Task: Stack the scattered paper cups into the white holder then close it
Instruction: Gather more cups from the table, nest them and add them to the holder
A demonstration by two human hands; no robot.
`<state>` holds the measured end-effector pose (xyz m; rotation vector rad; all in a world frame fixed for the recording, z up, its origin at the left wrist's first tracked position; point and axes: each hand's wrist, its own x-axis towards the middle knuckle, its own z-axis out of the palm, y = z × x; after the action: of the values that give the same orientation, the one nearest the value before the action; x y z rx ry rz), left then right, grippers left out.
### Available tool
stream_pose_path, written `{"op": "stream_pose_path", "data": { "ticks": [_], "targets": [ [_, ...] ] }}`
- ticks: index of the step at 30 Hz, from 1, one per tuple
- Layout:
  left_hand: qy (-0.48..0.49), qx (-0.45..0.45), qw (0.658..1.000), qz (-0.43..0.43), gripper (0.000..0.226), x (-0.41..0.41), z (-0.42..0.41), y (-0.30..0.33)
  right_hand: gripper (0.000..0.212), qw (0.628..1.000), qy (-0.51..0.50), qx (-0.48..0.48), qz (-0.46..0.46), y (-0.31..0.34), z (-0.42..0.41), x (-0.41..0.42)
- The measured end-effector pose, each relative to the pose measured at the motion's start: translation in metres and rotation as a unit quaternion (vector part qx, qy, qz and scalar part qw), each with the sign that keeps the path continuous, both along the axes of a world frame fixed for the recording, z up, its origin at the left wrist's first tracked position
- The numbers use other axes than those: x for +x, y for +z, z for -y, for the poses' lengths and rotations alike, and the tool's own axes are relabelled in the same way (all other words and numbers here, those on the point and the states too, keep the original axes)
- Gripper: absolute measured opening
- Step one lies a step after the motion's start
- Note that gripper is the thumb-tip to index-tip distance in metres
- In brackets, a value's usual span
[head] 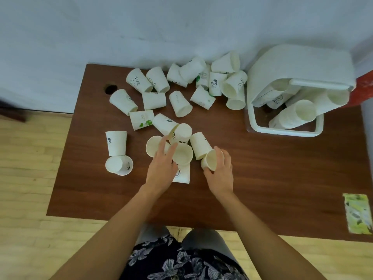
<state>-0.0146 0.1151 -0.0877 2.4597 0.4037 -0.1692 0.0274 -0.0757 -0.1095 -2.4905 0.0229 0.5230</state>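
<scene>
Paper cups [181, 106] lie scattered across the counter [262, 178], several already in the white holder [282, 131] at its far right corner. Right hand [219, 170] grips one cup [210, 161]; left hand [163, 168] reaches spread-fingered over another. Light, crushable — probably best held gently by the sides.

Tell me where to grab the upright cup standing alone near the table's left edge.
Take the upright cup around its side wall, coming from the right. It stands mouth-up, so the wall is exposed all round; a tipped cup lies against its near side, and the left hand is closest.
</scene>
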Motion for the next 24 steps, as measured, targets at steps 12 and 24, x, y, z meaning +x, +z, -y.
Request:
{"op": "stream_pose_path", "data": {
  "ticks": [12,24],
  "targets": [
    [0.094,0.033,0.993,0.064,0.046,0.029,0.043,0.062,0.071,0.996,0.0,0.087,0.034,0.021,0.043,0.038],
    [0.016,-0.05,0.992,0.111,0.035,0.101,0.094,0.096,0.02,0.985,-0.09,0.04,0.144,0.074,0.09,0.072]
  ]
}}
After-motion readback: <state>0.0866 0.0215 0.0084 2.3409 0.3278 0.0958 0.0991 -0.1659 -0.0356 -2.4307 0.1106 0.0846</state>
